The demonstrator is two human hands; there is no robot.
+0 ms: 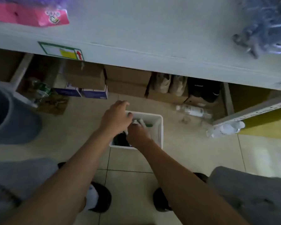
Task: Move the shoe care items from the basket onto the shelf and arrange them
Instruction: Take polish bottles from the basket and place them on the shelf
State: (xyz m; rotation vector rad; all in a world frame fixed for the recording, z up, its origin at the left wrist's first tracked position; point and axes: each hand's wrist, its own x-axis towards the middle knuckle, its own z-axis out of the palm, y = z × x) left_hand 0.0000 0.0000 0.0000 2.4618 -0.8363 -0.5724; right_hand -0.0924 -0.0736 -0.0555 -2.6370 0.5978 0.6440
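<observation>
Shoe care items (142,122) lie in the white basket (159,129), which stands on the tiled floor (193,153) just in front of the person's feet and below the front edge of the white shelf (136,46). Only pale tube-like shapes and something dark lower down show; blur and the arms hide what each item is. Both arms reach down into the basket from above. The left hand (116,116) hangs over the far left corner, its fingers loosely bent and holding nothing that can be seen. It looks placed to steady the rim or to take a second item. The right hand (137,133) is down among the contents with its knuckles up and fingers curled under. Its back hides them, so I cannot tell whether it has closed on an item. Judging by this, the task is at the picking stage, with no shoe care product visible on the shelf. The shelf top carries a pink packet (31,13) at the left and a blue mop head (266,30) at the right, with bare surface between, a likely spot for the arrangement. Cardboard boxes (126,80) sit underneath, and clear bottles (193,111) lie on the floor to the right, well apart from the basket.
</observation>
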